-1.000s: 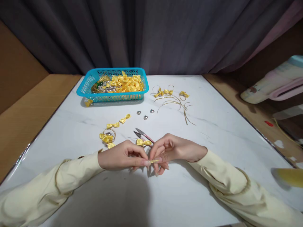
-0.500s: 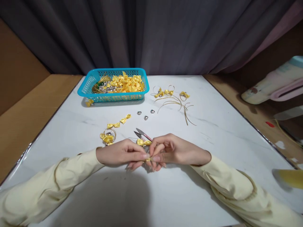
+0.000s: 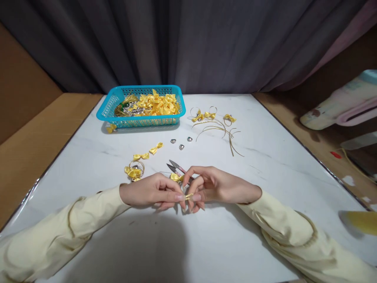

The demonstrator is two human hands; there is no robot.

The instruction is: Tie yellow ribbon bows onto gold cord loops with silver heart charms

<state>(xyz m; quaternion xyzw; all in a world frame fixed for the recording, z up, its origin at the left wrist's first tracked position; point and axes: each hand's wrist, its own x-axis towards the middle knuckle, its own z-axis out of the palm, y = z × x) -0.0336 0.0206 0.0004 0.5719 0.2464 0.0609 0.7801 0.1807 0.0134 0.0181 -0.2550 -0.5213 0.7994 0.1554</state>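
My left hand (image 3: 163, 193) and my right hand (image 3: 210, 184) meet low over the table's middle, fingers pinched. Between their fingertips shows a short bit of gold cord (image 3: 189, 196), gripped from both sides; the rest of it is hidden by my fingers. Just beyond my fingers is a yellow ribbon bow (image 3: 176, 177); whether it is joined to the cord I cannot tell. Thread snips (image 3: 174, 166) lie behind the bow, blades pointing away to the left, their handles partly covered by my right hand. Left of my left hand rests a gold cord loop with a yellow bow (image 3: 134, 171).
A blue basket (image 3: 141, 121) at the back left holds yellow bows, gold cord and silver pieces. Three silver heart-shaped beads (image 3: 182, 147) and two loose bows (image 3: 156, 148) lie mid-table. Bowed loops (image 3: 228, 119) and cut gold cords (image 3: 214, 126) are at the back right.
My right fingers have shifted slightly, and more of the gold cord shows between the fingertips. The bow beyond is a little more covered. My left hand has barely moved.
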